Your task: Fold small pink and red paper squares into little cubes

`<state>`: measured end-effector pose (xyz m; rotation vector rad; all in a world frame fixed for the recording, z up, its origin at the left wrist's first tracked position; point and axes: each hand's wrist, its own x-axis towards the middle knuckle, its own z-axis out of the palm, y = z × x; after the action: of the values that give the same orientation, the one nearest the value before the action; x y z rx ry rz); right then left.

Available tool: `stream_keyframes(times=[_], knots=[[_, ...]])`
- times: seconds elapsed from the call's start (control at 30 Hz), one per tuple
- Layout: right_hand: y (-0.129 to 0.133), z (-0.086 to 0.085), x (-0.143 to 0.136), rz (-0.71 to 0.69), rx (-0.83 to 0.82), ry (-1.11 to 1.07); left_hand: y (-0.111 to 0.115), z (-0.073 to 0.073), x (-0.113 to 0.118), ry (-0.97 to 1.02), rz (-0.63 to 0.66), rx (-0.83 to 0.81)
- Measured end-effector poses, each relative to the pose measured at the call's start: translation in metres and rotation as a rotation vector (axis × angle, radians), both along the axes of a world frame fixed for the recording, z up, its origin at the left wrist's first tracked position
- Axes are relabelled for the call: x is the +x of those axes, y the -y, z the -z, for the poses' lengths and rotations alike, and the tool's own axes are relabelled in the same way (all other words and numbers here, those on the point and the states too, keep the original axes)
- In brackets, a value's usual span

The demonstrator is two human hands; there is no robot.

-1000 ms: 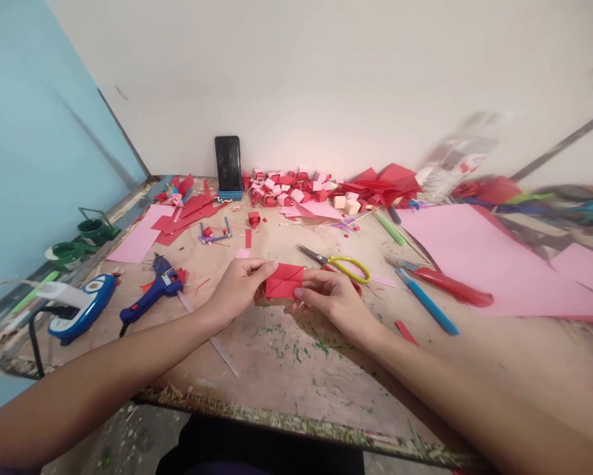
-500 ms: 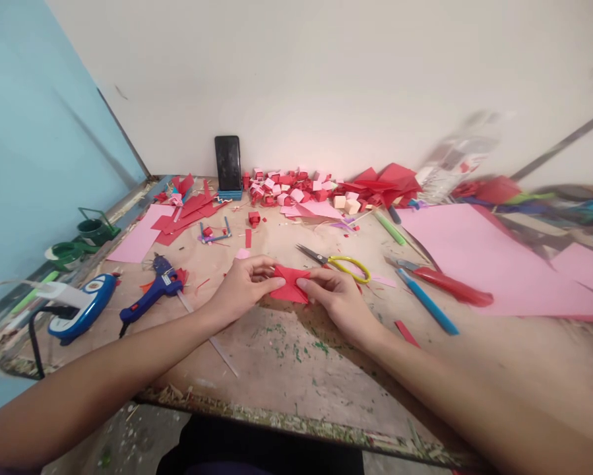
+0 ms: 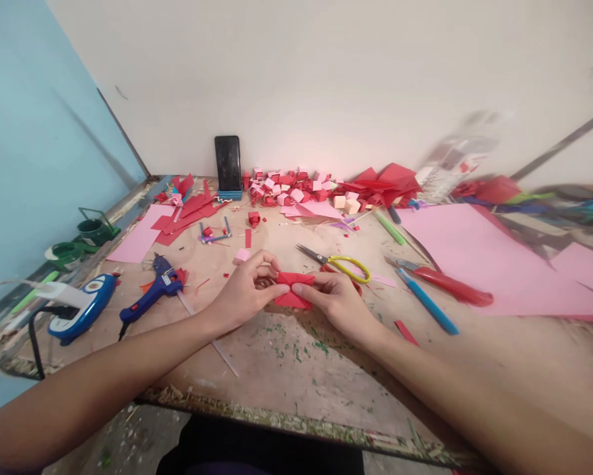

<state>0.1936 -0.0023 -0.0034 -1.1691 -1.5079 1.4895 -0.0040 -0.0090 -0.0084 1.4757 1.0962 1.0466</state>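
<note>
A small piece of folded red paper (image 3: 295,300) with diagonal creases is held between both hands above the table. My left hand (image 3: 249,290) pinches its left side, thumb on top and fingers curled behind. On the other side my right hand (image 3: 336,297) grips it the same way, and the two thumb tips nearly meet at the paper's middle. The fingertips behind the paper are hidden. Just beyond my right hand lie scissors (image 3: 345,265) with yellow handles. A pink paper cube (image 3: 241,256) sits just past my left hand.
A blue glue gun (image 3: 152,293) and a blue-white power strip (image 3: 86,307) lie at left. Paper cubes (image 3: 286,188) are heaped by the wall beside a phone (image 3: 227,161). At right are a blue pen-like tool (image 3: 427,302), a red-handled cutter (image 3: 449,285) and pink sheets (image 3: 479,257).
My thumbs have moved inward from the paper's sides to its middle. Both hands and the paper have shifted slightly, uncovering more of the pink cube.
</note>
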Motion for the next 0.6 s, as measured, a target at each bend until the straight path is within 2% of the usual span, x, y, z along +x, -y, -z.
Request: stream_keyframes(times=[0.1, 0.23, 0.37, 0.6], knots=[[0.0000, 0.0007, -0.0014, 0.048, -0.101, -0.104, 0.0032, -0.0008, 0.0000, 0.045, 0.043, 0.024], [-0.0024, 0.0020, -0.0014, 0.139, -0.106, -0.225, 0.0067, -0.0009, -0.0009, 0.019, 0.138, 0.111], [-0.0040, 0.0025, -0.0001, 0.112, -0.094, -0.260, 0.0067, 0.0002, -0.0012, -0.104, 0.135, 0.228], [-0.0033, 0.0066, 0.0008, 0.083, -0.099, -0.286, 0.0022, 0.0000, -0.0022, -0.085, 0.121, 0.249]])
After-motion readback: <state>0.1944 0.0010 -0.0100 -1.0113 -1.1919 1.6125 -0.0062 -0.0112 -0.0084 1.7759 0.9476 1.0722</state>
